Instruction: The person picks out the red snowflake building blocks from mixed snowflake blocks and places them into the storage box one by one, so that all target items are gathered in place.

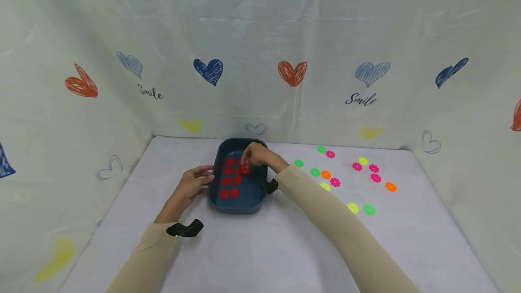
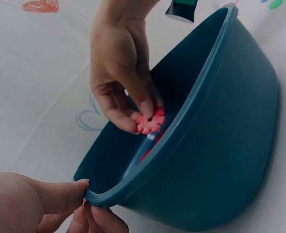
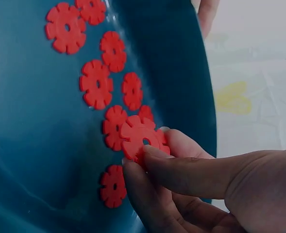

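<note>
A deep blue plastic basin (image 1: pixel 254 196) stands on the table, its inside holding several red notched discs (image 3: pixel 96 85) laid roughly in two rows. My left hand (image 1: pixel 190 186) is at the basin's left side; in the left wrist view its thumb and fingers pinch the rim (image 2: pixel 101 199). Inside the basin, my right hand (image 1: pixel 256 153) pinches one red notched disc (image 3: pixel 137 133) between thumb and fingers. That disc is above the others, close to the far part of the row. In the head view, the right hand covers some of the discs.
Loose notched discs in green (image 1: pixel 315 172), pink (image 1: pixel 335 182), orange (image 1: pixel 390 186) and yellow (image 1: pixel 352 208) lie scattered on the right of the white table (image 1: pixel 260 257). The right forearm (image 1: pixel 325 211) hides part of that area. A heart-printed curtain (image 1: pixel 252 21) hangs behind the table.
</note>
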{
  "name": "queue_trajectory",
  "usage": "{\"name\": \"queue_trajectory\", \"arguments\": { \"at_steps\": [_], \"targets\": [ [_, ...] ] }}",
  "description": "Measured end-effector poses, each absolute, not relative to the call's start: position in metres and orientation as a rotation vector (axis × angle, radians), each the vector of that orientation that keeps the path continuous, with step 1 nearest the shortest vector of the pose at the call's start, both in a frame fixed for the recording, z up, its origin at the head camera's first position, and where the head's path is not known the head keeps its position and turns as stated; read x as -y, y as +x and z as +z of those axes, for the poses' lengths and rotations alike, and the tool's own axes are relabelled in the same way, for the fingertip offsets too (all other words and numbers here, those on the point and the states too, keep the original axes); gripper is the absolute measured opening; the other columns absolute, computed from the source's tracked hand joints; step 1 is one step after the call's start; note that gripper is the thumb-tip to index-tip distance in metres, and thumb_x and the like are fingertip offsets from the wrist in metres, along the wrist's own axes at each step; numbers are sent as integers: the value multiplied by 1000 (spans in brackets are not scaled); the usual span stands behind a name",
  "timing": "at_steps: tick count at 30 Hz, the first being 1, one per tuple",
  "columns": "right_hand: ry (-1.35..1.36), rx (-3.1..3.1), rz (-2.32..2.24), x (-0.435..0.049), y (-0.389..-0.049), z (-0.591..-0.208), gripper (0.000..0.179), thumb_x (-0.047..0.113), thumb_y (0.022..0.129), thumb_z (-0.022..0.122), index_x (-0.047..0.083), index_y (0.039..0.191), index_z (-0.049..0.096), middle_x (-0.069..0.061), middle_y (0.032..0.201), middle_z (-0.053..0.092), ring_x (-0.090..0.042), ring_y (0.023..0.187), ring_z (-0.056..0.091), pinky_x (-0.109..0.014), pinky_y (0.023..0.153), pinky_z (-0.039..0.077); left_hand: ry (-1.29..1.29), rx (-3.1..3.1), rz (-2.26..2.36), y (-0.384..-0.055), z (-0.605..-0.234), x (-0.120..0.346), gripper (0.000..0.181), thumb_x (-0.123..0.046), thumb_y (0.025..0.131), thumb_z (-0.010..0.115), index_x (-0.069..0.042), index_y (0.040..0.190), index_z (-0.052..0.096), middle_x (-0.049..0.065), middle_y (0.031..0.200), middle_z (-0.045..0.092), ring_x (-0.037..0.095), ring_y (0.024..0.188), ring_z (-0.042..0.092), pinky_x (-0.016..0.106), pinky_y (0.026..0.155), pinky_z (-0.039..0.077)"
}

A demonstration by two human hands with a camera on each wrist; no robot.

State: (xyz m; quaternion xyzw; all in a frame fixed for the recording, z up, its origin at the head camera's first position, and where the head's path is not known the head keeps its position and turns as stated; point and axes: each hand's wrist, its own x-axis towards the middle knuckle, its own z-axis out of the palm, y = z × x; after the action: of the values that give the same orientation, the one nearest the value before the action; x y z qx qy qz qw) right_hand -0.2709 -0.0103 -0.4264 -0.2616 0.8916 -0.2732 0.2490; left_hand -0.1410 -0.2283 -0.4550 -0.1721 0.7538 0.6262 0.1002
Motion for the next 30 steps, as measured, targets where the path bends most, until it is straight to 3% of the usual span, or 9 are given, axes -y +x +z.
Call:
{"name": "queue_trajectory", "arguments": {
  "at_steps": [3, 11, 18, 30],
  "targets": [
    [-748, -2392, -741, 10, -280, -439, 19, -10, 84, 81, 9, 90, 82, -5, 84, 71, -17, 80, 66, -28, 76, 57, -513, -2233, 1848, -141, -456, 228, 48, -4, 105, 62, 3, 151, 52, 12, 121, 58, 13, 93, 59, 24, 72, 53],
    [-703, -2447, -699, 14, -269, -429, 17, -12, 86, 80, 1, 97, 81, 0, 78, 63, -12, 73, 60, -23, 69, 53, -510, -2253, 1836, -140, -454, 227, 48, -6, 105, 63, 2, 151, 53, 12, 121, 58, 15, 95, 59, 25, 73, 53],
    [-689, -2462, -646, 19, -271, -431, 13, -10, 93, 73, 0, 95, 81, -11, 94, 78, -18, 76, 70, -25, 73, 58, -534, -2254, 1824, -142, -453, 226, 47, -7, 105, 64, 1, 151, 53, 13, 123, 58, 17, 97, 60, 26, 73, 53],
    [-653, -2501, -568, 25, -269, -435, 23, -18, 87, 69, 1, 88, 82, -11, 85, 76, -15, 66, 63, -25, 64, 54, -550, -2251, 1821, -142, -454, 226, 46, -6, 105, 63, 1, 150, 54, 12, 120, 58, 17, 97, 60, 25, 72, 52]
  ]
}}
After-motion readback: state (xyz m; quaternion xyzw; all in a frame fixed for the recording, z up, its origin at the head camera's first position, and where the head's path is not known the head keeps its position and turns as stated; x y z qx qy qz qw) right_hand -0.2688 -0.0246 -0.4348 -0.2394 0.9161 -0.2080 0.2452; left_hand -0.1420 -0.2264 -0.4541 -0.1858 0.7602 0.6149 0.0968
